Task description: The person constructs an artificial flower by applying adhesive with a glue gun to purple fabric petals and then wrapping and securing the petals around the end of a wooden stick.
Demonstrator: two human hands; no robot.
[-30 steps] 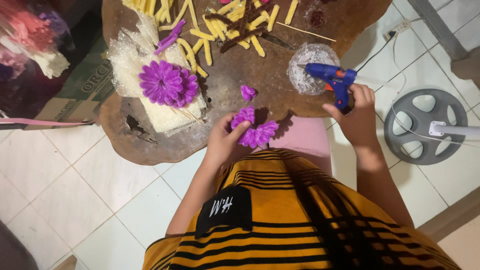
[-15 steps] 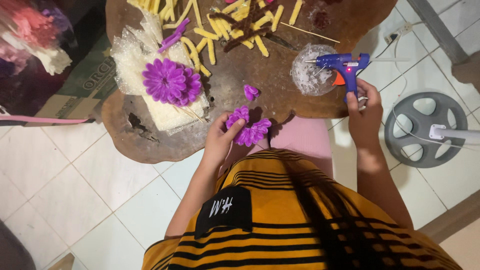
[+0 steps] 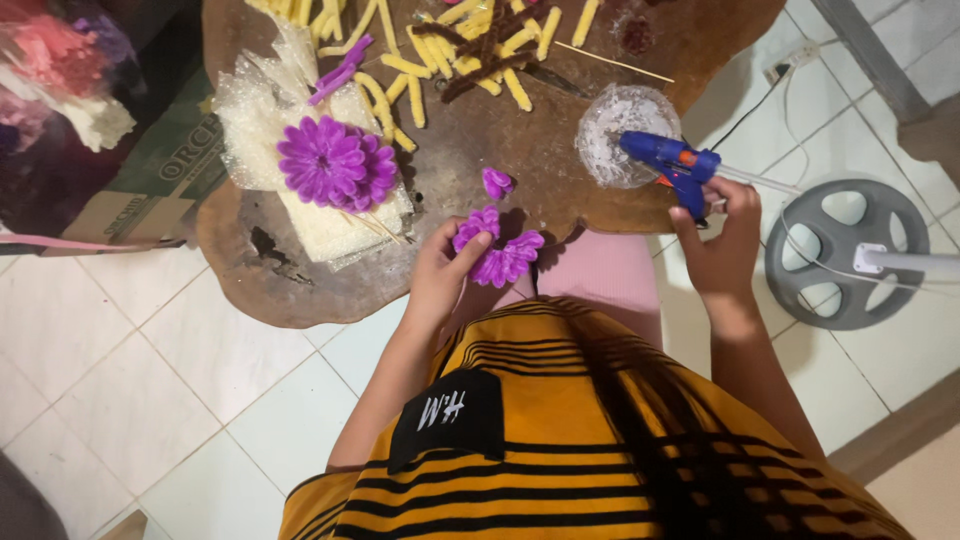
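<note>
I see white tiled floor (image 3: pixel 120 400) under an irregular brown wooden slab table (image 3: pixel 480 170). At its six o'clock edge, my left hand (image 3: pixel 440 280) closes around a half-made purple petal flower (image 3: pixel 500 255). At three o'clock, my right hand (image 3: pixel 725 250) wraps the handle of a blue glue gun (image 3: pixel 670 160), whose nozzle lies over a clear round plastic dish (image 3: pixel 615 125); I cannot tell its contents.
</note>
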